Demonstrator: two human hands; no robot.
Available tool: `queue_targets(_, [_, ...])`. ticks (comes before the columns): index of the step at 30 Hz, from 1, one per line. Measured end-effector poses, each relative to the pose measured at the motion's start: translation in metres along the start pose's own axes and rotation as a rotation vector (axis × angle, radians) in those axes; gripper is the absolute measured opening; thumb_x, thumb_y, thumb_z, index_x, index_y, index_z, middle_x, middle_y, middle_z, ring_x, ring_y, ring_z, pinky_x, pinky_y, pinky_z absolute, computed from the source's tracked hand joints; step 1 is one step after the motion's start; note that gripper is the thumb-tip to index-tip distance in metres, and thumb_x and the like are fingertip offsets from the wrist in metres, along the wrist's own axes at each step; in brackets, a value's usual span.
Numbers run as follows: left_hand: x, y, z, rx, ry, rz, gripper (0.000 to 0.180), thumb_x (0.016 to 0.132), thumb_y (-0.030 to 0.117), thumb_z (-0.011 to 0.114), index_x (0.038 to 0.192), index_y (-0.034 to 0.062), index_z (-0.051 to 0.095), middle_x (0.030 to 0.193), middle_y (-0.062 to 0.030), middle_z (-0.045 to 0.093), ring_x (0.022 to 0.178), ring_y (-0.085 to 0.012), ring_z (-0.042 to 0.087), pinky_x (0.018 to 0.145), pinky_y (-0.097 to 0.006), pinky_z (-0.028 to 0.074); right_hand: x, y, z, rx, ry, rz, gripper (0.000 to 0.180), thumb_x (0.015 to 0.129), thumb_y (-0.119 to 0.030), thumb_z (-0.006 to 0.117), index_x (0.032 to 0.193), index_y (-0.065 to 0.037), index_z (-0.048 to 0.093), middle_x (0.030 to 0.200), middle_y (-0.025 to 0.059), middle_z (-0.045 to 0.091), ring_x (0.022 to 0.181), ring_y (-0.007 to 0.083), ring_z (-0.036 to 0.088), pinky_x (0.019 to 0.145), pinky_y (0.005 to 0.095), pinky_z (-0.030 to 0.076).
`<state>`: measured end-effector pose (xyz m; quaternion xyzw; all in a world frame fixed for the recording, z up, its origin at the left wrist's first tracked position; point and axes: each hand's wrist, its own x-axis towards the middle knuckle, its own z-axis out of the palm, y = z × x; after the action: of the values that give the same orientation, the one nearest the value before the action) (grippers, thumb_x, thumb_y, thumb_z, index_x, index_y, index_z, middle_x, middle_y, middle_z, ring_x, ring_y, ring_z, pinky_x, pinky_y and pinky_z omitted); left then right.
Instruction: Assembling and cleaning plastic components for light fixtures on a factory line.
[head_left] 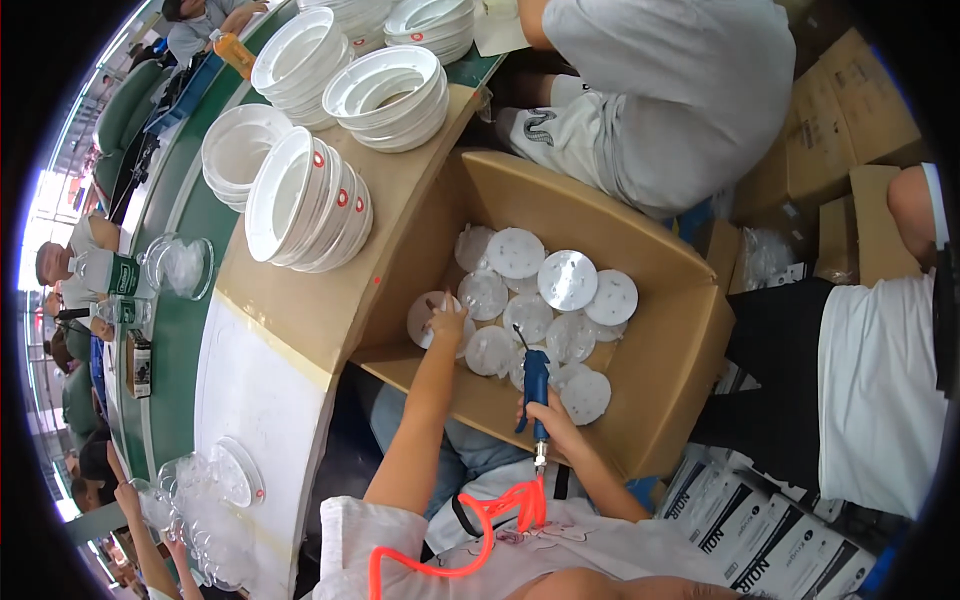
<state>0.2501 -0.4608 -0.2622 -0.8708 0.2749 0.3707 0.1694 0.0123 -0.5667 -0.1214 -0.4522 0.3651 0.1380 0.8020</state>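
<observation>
My left hand (446, 321) reaches into a large open cardboard box (640, 445), its fingers on a clear round plastic disc (420, 318) close to the box's left wall. The fingers partly cover this disc, and its underside is hidden. My right hand (552, 414) is wrapped round the handle of a blue air blow gun (537, 378), whose thin dark nozzle points into the box. From the gun's metal fitting a coiled orange air hose (488, 510) runs down across my shirt. Several more clear and whitish discs (568, 280) lie overlapping on the box floor.
Stacks of white plastic rings (300, 205) stand on the table at left, above a white sheet (255, 375). Clear plastic parts (205, 520) lie at its lower left. A person (660, 90) sits beyond the box; another person (880, 390) is at right. Printed cartons (770, 540) are stacked lower right.
</observation>
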Motion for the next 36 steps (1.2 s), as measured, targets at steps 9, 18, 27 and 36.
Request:
queue_targets(9, [-0.001,-0.034,-0.045,-0.576,0.264,0.107,0.027,0.074,0.015,0.056,0.097,0.0009,0.051,0.097,-0.0258,0.059,0.094,-0.0395,0.057,0.078,-0.046,0.046,0.007,-0.020,0.015,0.006,-0.112,-0.098,0.046,0.075,-0.010,0.052,0.118,-0.005,0.038,0.096,0.0089,0.053,0.081,0.0177,0.057,0.073,0.0293,0.046])
queue_targets(18, [0.017,-0.026,-0.005,-0.403,-0.019,0.027,0.105,0.055,0.062,0.069,0.132,0.0005,0.032,0.128,-0.0198,0.045,0.116,-0.0332,0.046,0.097,-0.039,0.037,-0.001,-0.003,0.008,0.028,-0.067,-0.103,0.047,0.073,-0.007,0.050,0.118,-0.003,0.037,0.095,0.0103,0.053,0.081,0.0184,0.057,0.073,0.0305,0.047])
queue_targets(27, [0.005,-0.047,-0.042,-0.743,0.117,0.123,0.033,0.088,0.021,0.042,0.110,-0.0005,0.055,0.105,-0.0243,0.057,0.101,-0.0366,0.055,0.083,-0.041,0.045,-0.013,-0.025,0.003,-0.128,-0.099,-0.157,0.049,0.073,-0.006,0.049,0.120,-0.002,0.035,0.098,0.0113,0.054,0.082,0.0173,0.056,0.074,0.0302,0.047])
queue_targets(36, [0.010,-0.052,0.005,-0.564,0.123,-0.124,0.070,0.070,0.052,0.062,0.112,-0.0033,0.055,0.109,-0.0240,0.057,0.102,-0.0350,0.056,0.087,-0.039,0.044,-0.010,-0.033,0.024,-0.191,-0.196,-0.215,0.051,0.073,-0.005,0.051,0.120,-0.002,0.034,0.095,0.0104,0.054,0.082,0.0172,0.057,0.074,0.0308,0.047])
